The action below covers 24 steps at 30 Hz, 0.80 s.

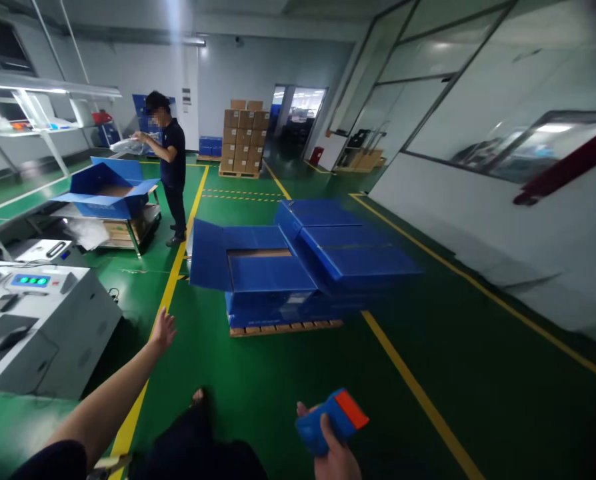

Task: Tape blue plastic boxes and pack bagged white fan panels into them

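My left hand (164, 331) is stretched out ahead over the floor, holding nothing, its fingers apart. At the lower middle, my right hand (335, 453) is closed around a blue hand-sized tool with an orange-red end (332, 420); its exact kind is unclear. Ahead of both hands, large blue cartons (273, 273) stand on a wooden pallet (283, 329). The nearest carton has a flap raised on its left side. Neither hand touches the cartons.
A grey machine cabinet (85, 333) with lit green buttons stands at left. Beyond it, a person (174, 153) holds clear plastic beside an open blue carton (111, 190) on a cart. Brown boxes (245, 140) are stacked behind. Yellow lines mark the green floor; a partition wall (478, 220) runs along the right.
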{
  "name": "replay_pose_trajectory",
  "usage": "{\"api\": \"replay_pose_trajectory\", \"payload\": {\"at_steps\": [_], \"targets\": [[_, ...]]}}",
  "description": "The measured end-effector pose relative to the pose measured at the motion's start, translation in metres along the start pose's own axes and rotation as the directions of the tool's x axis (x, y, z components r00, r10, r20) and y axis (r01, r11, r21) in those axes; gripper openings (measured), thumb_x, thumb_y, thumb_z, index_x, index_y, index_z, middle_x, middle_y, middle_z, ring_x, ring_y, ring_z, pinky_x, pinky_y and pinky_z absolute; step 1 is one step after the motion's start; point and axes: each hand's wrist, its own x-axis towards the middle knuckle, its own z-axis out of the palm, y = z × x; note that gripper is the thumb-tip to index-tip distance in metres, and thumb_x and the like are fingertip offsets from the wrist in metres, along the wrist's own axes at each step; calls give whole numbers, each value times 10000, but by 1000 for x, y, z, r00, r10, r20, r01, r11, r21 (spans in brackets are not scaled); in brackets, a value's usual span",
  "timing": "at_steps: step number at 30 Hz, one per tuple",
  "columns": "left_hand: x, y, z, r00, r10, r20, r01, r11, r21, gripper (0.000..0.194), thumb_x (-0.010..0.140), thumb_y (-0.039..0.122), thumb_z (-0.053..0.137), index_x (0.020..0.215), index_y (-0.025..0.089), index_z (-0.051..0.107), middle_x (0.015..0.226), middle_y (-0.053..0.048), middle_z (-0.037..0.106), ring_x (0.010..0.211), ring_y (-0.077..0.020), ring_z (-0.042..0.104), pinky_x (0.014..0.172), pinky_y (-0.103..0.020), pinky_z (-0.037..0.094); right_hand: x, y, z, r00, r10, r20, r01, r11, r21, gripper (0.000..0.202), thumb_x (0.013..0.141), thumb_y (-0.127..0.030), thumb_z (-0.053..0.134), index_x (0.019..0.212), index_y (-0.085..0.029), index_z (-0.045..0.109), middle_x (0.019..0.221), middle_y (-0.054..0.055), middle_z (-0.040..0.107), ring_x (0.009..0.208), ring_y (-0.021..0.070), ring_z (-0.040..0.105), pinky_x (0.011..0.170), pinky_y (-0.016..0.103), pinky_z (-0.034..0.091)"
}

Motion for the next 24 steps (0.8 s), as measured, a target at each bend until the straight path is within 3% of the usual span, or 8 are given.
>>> {"api": "replay_pose_trajectory", "payload": {"at_steps": [3, 6, 9, 12, 13, 17, 21, 24], "targets": [[48, 31, 67, 999, 29, 18, -28, 997, -66, 947, 1129, 728, -3, 1799, 110, 252, 1801, -227, 422, 1660, -281, 466, 1202, -387, 559, 60, -32, 21, 999, 13, -45, -9, 996, 92, 871, 601, -646, 1060, 1285, -191, 770, 1266, 180, 827, 1295, 406, 773, 882, 386, 741], [78, 39, 139, 940, 324, 104, -328, 944, 26, 856, 1150, 656, -14, 1842, 180, 149, 1831, -168, 390, 1684, -277, 424, 1304, -418, 469, 116, -51, 39, 991, 46, -127, -27, 988, 154, 895, 543, -591, 1094, 1264, -181, 756, 1178, 176, 838, 1158, 428, 818, 805, 418, 748], [89, 40, 214, 701, 557, 444, -681, 707, 188, 873, 1146, 688, 361, 1857, 210, 196, 1863, -153, 349, 1739, -341, 312, 1408, -492, 308, 163, -72, 56, 966, 50, -255, -4, 984, 178, 915, 505, -547, 1108, 1244, -148, 744, 1099, 181, 841, 1053, 405, 838, 757, 395, 737], [101, 50, 293, 409, 287, 866, -870, 409, 275, 897, 1042, 620, 697, 1799, 227, 418, 1861, -149, 369, 1755, -369, 277, 1463, -536, 102, 209, -102, 71, 948, 41, -315, 16, 984, 177, 929, 529, -511, 1103, 1297, -155, 720, 1164, 186, 839, 1085, 377, 833, 713, 352, 718], [108, 55, 317, 357, 144, 923, -907, 290, 306, 892, 1032, 602, 725, 1788, 222, 445, 1864, -160, 355, 1759, -376, 267, 1462, -569, 34, 226, -114, 76, 947, 40, -320, 19, 984, 179, 914, 551, -495, 1096, 1311, -163, 712, 1194, 188, 835, 1104, 370, 830, 697, 341, 711], [150, 68, 379, 452, -110, 885, -889, 33, 457, 976, 976, 620, 801, 1790, 214, 446, 1889, -186, 240, 1773, -415, 200, 1405, -692, -127, 316, -165, 87, 910, 115, -399, -21, 972, 233, 676, 683, -407, 1021, 1232, -162, 713, 1161, 206, 826, 1017, 348, 833, 620, 332, 661], [182, 59, 380, 467, -59, 882, -884, -33, 466, 713, 1090, 608, 650, 1731, 313, 546, 1875, -107, 328, 1766, -358, 255, 1386, -640, -214, 428, -215, 96, 860, 177, -478, -28, 953, 302, 410, 779, -342, 927, 1078, -195, 689, 1080, 142, 817, 815, 269, 795, 621, 328, 630], [198, 51, 379, 732, 254, 633, -642, -55, 765, 639, 1138, 553, 528, 1710, 269, 556, 1900, -132, 263, 1787, -352, 173, 1407, -660, -139, 498, -242, 106, 858, 208, -470, -32, 935, 354, 275, 819, -330, 866, 997, -213, 691, 1059, 86, 805, 755, 222, 757, 657, 331, 640]]}}
